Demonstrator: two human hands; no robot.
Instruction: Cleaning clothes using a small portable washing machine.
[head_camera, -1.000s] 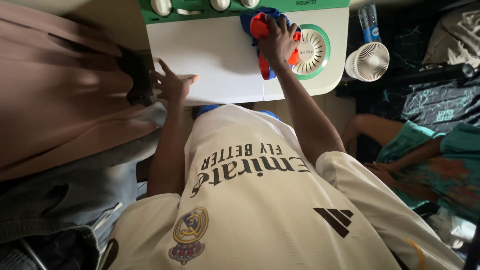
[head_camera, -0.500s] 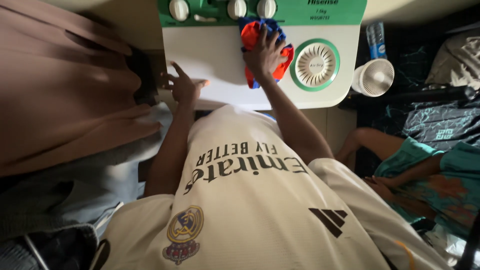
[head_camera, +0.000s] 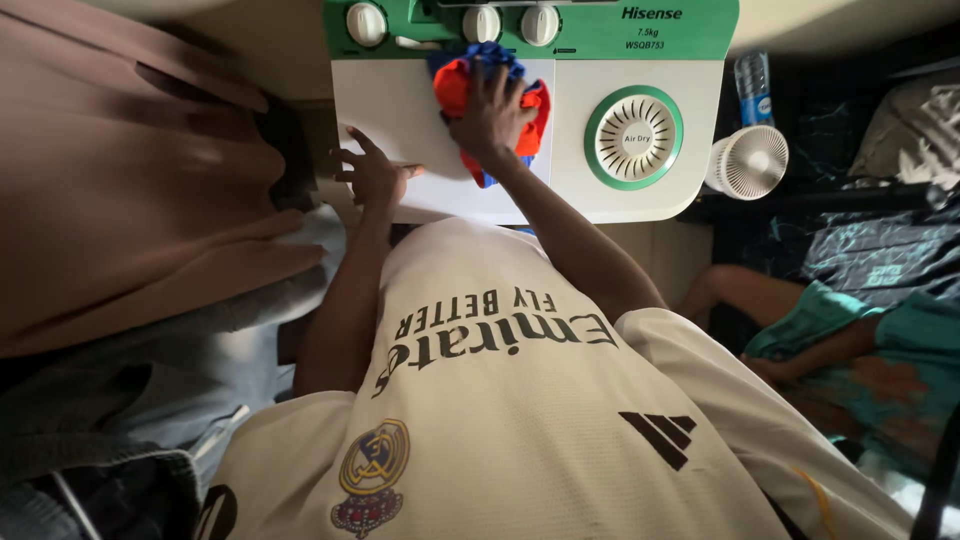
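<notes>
Cloth (head_camera: 455, 90), red and blue, soft and light, lies bunched on the washing machine lid (head_camera: 400, 110) under your right hand (head_camera: 490, 115), fingers spread flat on it, while your left hand (head_camera: 372, 175) rests loosely open at the lid's edge.

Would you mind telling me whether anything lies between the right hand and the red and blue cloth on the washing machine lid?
Nothing visible does: the right hand presses flat on the red and blue cloth, atop the white lid.
</notes>
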